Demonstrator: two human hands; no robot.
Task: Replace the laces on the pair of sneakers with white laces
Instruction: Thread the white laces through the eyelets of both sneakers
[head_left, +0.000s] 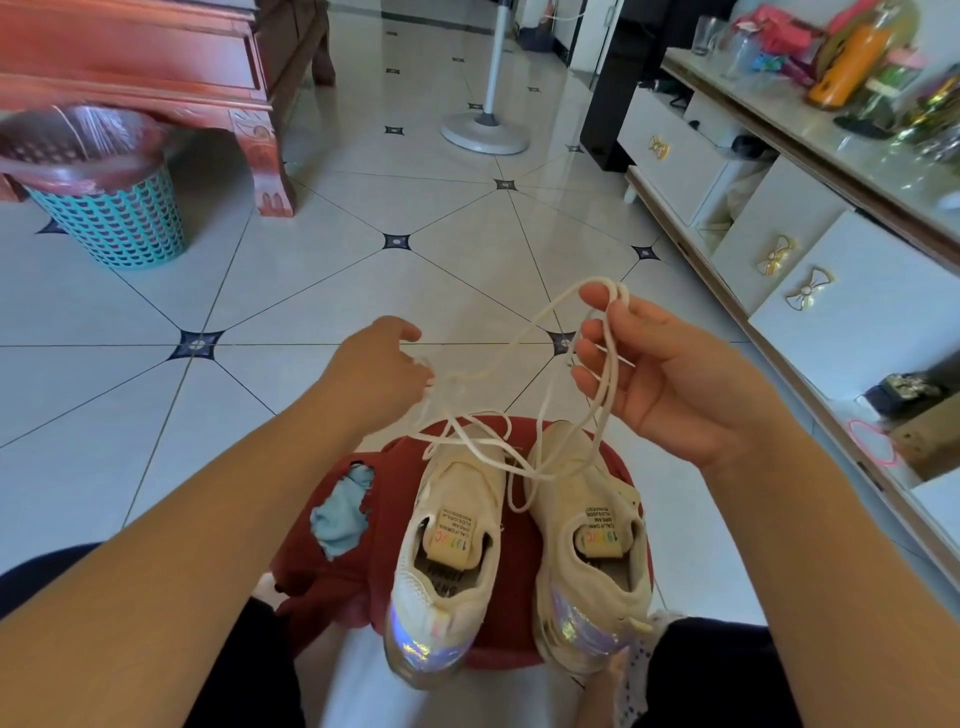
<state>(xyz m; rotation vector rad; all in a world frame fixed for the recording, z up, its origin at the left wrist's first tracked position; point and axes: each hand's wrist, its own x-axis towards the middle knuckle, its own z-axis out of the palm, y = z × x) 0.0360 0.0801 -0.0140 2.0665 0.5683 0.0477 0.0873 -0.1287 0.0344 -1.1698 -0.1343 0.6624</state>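
White laces (543, 312) in right hand (675, 374)

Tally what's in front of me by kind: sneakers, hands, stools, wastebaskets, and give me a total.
Sneakers: 2
Hands: 2, left hand and right hand, both holding white lace
Red stool: 1
Teal wastebasket: 1
Total: 6
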